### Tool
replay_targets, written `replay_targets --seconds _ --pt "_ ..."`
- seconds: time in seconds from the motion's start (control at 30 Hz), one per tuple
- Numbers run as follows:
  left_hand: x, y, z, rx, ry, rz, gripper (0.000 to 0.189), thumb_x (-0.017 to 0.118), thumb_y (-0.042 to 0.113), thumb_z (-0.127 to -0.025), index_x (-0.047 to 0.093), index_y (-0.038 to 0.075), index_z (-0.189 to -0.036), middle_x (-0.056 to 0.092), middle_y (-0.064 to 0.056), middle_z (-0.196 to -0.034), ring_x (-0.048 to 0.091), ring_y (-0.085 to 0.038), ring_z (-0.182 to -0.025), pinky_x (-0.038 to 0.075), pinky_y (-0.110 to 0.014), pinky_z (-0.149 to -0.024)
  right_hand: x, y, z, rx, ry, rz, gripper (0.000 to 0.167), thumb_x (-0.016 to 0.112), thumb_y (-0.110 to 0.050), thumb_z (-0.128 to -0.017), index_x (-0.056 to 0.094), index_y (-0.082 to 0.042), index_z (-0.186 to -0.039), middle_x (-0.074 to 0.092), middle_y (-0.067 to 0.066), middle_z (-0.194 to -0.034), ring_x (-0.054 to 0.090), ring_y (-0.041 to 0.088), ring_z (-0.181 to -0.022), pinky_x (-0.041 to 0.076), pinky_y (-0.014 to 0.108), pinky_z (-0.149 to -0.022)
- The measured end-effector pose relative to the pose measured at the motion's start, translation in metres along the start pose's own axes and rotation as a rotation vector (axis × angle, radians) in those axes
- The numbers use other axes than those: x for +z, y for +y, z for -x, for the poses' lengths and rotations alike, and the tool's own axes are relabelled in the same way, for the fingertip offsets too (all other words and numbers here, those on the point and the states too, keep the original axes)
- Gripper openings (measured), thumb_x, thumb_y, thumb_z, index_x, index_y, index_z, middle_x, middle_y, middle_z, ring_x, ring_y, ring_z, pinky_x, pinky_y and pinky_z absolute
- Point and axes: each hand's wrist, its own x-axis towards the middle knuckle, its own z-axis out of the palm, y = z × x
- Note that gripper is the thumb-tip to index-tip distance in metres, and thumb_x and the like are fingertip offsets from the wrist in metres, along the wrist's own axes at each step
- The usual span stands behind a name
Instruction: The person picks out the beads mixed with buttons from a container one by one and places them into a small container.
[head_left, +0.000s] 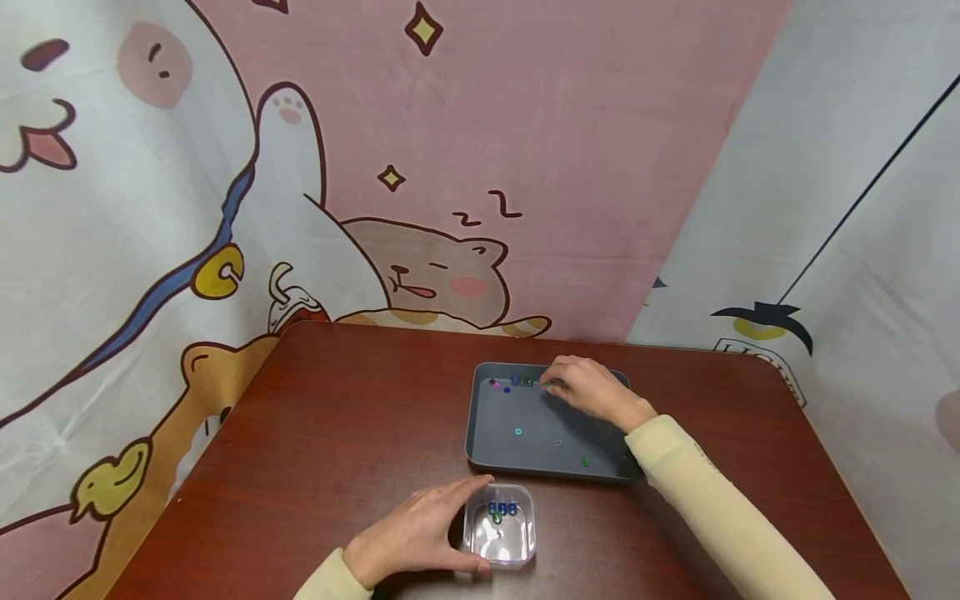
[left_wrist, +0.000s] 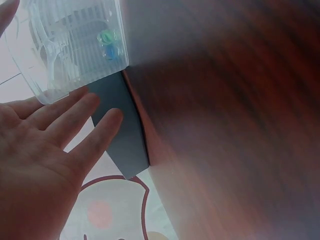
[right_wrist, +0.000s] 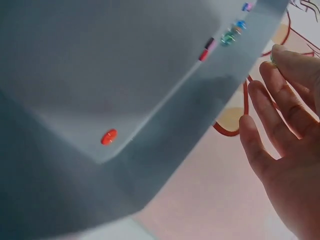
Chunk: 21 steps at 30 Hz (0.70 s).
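A grey tray (head_left: 495,433) lies on the dark red worktop (head_left: 345,433), its long axis running left to right, its far edge towards the cartoon curtain (head_left: 420,208); small coloured beads (head_left: 519,382) line up along that far edge, with a few loose ones, such as a cyan bead (head_left: 517,432), scattered on the tray floor; the right hand (head_left: 588,387) rests in the tray's far right corner, its fingers (right_wrist: 280,55) bent at the row of beads, though I cannot tell whether they pinch one; just in front of the tray stands a clear plastic box (head_left: 501,525), open side up, holding a few blue and green beads (head_left: 501,509); the left hand (head_left: 420,533) cups the box's left side, fingers relaxed and nearly straight against its wall; no readable writing shows on tray or box; bare worktop lies open to the left of both.
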Motion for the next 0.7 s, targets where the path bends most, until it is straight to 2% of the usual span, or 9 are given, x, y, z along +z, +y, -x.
replay_targets --seconds 0.2,0.7 --pt "0.001 0.000 0.000 -0.007 0.001 -0.002 0.102 0.080 0.066 -0.079 0.042 0.013 -0.157 0.058 -0.004 -0.148 0.060 -0.020 -0.129 0.053 -0.047 -0.102 -0.012 -0.002 0.005 0.002 0.039 -0.001 0.018 0.077 -0.011 -0.094 0.079 -0.010 -0.111 0.071 0.000 -0.106 0.069 0.019 -0.095 0.058 0.042 -0.083" --pt "0.001 0.000 0.000 0.000 0.004 -0.008 0.102 0.079 0.067 -0.080 0.042 0.012 -0.157 0.058 -0.004 -0.148 0.060 -0.020 -0.129 0.053 -0.043 -0.103 -0.032 -0.014 0.027 -0.039 0.179 -0.011 0.018 0.079 -0.013 -0.092 0.079 -0.014 -0.110 0.071 0.000 -0.110 0.069 0.020 -0.102 0.058 0.045 -0.087"
